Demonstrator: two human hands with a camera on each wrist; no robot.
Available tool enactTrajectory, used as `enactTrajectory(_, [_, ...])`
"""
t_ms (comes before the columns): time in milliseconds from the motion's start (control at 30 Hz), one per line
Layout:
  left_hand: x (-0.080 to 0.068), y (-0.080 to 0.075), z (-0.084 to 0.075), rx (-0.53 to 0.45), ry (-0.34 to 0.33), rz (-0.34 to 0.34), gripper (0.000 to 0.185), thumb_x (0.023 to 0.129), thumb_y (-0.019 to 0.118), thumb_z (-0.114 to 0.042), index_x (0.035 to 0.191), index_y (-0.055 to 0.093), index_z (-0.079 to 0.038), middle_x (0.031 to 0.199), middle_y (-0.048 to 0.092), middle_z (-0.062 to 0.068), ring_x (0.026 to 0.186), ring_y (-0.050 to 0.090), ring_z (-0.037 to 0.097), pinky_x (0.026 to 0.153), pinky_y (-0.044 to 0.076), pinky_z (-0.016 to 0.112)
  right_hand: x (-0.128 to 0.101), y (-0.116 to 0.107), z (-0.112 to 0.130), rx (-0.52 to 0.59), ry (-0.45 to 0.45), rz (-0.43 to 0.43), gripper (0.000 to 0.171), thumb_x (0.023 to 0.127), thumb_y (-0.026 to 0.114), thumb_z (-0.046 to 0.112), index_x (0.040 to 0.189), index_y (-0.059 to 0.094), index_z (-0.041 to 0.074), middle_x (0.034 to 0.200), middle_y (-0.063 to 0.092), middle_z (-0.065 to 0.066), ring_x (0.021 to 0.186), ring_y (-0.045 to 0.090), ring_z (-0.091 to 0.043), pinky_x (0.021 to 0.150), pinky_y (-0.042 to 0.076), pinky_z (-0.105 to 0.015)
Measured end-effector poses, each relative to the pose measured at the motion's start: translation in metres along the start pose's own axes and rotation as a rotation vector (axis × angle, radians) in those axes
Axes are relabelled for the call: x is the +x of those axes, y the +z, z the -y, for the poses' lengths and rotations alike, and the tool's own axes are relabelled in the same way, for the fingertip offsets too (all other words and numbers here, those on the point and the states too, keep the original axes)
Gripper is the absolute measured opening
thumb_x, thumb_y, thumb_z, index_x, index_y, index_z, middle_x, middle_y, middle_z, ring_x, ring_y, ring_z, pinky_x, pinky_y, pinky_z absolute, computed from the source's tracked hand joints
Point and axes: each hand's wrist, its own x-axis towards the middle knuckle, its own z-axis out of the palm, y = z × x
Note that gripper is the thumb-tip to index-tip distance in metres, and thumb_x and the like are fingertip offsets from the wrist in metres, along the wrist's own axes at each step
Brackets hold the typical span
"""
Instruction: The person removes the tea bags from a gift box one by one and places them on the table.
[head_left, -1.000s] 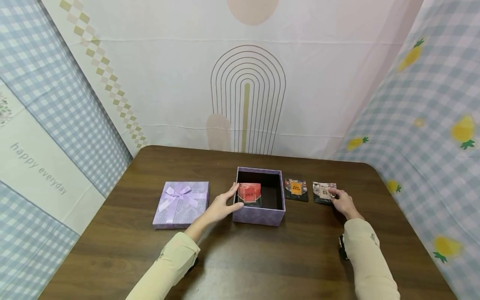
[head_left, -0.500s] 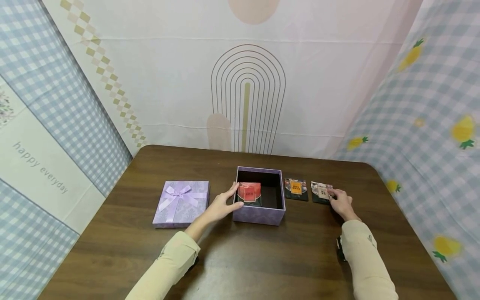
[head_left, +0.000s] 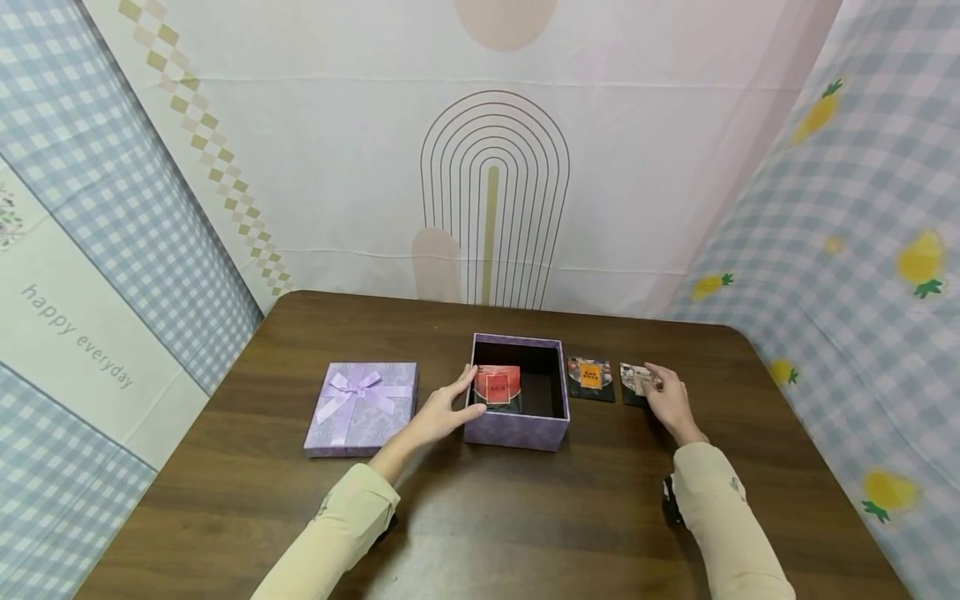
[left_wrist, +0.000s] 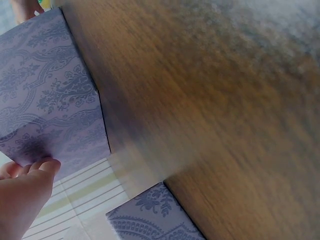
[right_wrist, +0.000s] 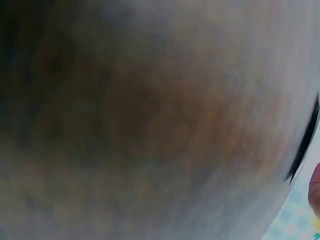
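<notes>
In the head view an open purple box [head_left: 517, 432] stands mid-table, with a red and black sachet [head_left: 498, 387] inside at its left. My left hand [head_left: 435, 414] rests at the box's left side, thumb by the front corner and fingers along the rim. In the left wrist view its fingertips [left_wrist: 47, 165] touch the patterned wall. To the right, my right hand [head_left: 669, 404] pinches the right side of a grey-and-black sachet [head_left: 632, 379], covering part of it. Between it and the box lies an orange-labelled sachet [head_left: 590, 379]. The right wrist view is mostly blurred, with a fingertip [right_wrist: 315, 192] at its edge.
A purple lid [head_left: 360, 408] with a ribbon bow lies left of the box. The brown wooden table [head_left: 510, 525] carries everything. A patterned cloth [head_left: 337, 167] hangs behind it, with checked cloths at both sides.
The right hand and its sachet have shifted left, toward the orange-labelled sachet. The fingers now cover more of the sachet. The left hand and the box have stayed in place.
</notes>
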Motion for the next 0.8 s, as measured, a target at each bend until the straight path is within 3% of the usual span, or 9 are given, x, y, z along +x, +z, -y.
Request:
enactTrajectory(167, [0.0,0.0,0.0,0.003,0.003,0.0,0.068,0.087,0.061,-0.017,0.142,0.026,-0.002,0.146,0.022,0.02,0.132,0.027,0.033,0.107,0.023,0.046,0.0,0.006,0.008,0.003,-0.02,-0.011,0.042,0.089,0.046,0.003,0.129,0.042,-0.01,0.126,0.041,-0.032,0.096,0.05,-0.04,0.081,0.04,-0.051])
enactTrajectory(300, [0.0,0.0,0.0,-0.007,0.019,-0.007,0.067,0.087,0.061,-0.017,0.142,0.027,0.0,0.145,0.022,0.023,0.132,0.027,0.035,0.107,0.024,0.048,0.001,0.01,0.018,0.045,-0.051,-0.001,0.041,0.092,0.045,0.005,0.13,0.04,-0.01,0.123,0.047,-0.031,0.099,0.051,-0.042,0.091,0.035,-0.055])
enactTrajectory(467, [-0.001,0.0,0.0,-0.015,0.02,-0.007,0.066,0.087,0.061,-0.017,0.141,0.027,0.0,0.145,0.022,0.023,0.132,0.027,0.035,0.107,0.024,0.048,0.004,0.014,0.036,0.086,-0.115,-0.002,0.04,0.094,0.045,0.005,0.13,0.041,-0.01,0.115,0.056,-0.029,0.098,0.055,-0.041,0.095,0.033,-0.054])
enactTrajectory(633, [-0.001,-0.001,-0.001,-0.018,0.006,0.0,0.067,0.087,0.062,-0.017,0.142,0.026,-0.001,0.146,0.021,0.019,0.132,0.026,0.033,0.108,0.023,0.046,0.006,0.019,0.062,0.126,-0.177,0.014,0.039,0.096,0.043,0.01,0.132,0.041,-0.006,0.112,0.06,-0.024,0.097,0.057,-0.034,0.078,0.047,-0.041])
enactTrajectory(800, [0.0,-0.001,-0.001,-0.02,0.009,0.002,0.068,0.087,0.062,-0.017,0.142,0.026,-0.002,0.146,0.021,0.02,0.132,0.026,0.033,0.108,0.023,0.046,0.005,0.025,0.091,0.165,-0.258,0.0,0.036,0.095,0.046,0.009,0.129,0.047,-0.003,0.109,0.063,-0.019,0.091,0.058,-0.028,0.073,0.045,-0.025])
